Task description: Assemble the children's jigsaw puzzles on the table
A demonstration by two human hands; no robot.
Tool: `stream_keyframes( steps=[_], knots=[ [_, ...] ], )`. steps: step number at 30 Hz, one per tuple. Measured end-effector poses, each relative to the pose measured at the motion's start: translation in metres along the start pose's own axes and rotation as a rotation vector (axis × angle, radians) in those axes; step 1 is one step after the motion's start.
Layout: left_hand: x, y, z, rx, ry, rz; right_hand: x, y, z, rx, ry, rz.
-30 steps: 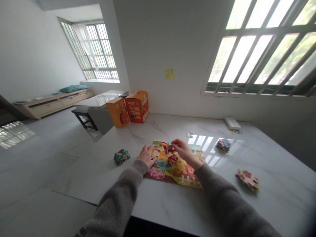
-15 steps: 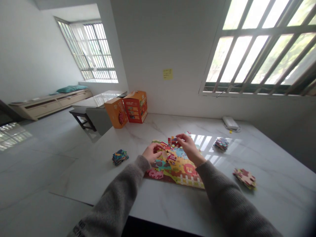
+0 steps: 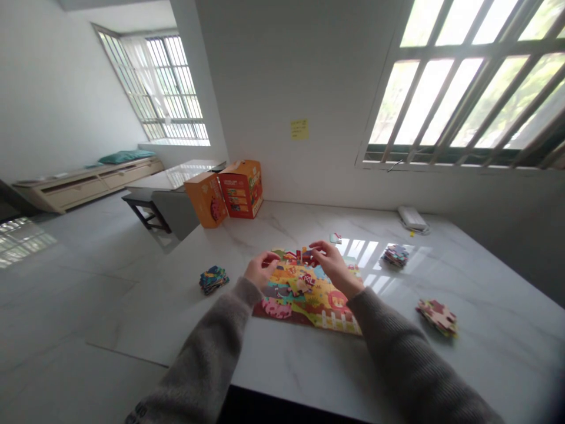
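A colourful jigsaw puzzle with farm animals, a lion and a white fence lies flat on the marble table. At its upper left edge, my left hand is open, its thumb and fingers apart. My right hand reaches over the top right part, thumb and fingers closed on a small puzzle piece with red and orange on it. Loose pieces, one with a red barn, rest on top of the puzzle's middle. The fingertips partly hide the puzzle's top edge.
Stacks of puzzle pieces stand on the table: a blue stack at left, a purplish stack and a beige stack at right. A single piece lies beyond the puzzle. Orange boxes and a white device sit farther back.
My left hand has moved left, off the loose piece, which now lies by the barn piece. My right hand has shifted slightly left and down with its piece.
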State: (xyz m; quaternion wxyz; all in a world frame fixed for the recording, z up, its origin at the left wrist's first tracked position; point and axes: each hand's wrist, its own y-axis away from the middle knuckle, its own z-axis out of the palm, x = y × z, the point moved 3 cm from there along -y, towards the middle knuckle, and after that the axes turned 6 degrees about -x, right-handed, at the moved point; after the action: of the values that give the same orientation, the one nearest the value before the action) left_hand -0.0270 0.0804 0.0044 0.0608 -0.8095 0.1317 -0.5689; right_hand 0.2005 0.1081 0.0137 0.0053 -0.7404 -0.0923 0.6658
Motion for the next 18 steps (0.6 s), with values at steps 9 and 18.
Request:
stream_keyframes(
  steps=[9,18],
  knots=[
    [-0.023,0.038,-0.035,0.153,-0.040,-0.038,0.000,0.018,0.034,-0.189,0.149,-0.006],
    [-0.031,0.040,-0.029,0.047,-0.377,-0.031,0.003,-0.001,0.057,-0.242,0.351,-0.099]
  ],
)
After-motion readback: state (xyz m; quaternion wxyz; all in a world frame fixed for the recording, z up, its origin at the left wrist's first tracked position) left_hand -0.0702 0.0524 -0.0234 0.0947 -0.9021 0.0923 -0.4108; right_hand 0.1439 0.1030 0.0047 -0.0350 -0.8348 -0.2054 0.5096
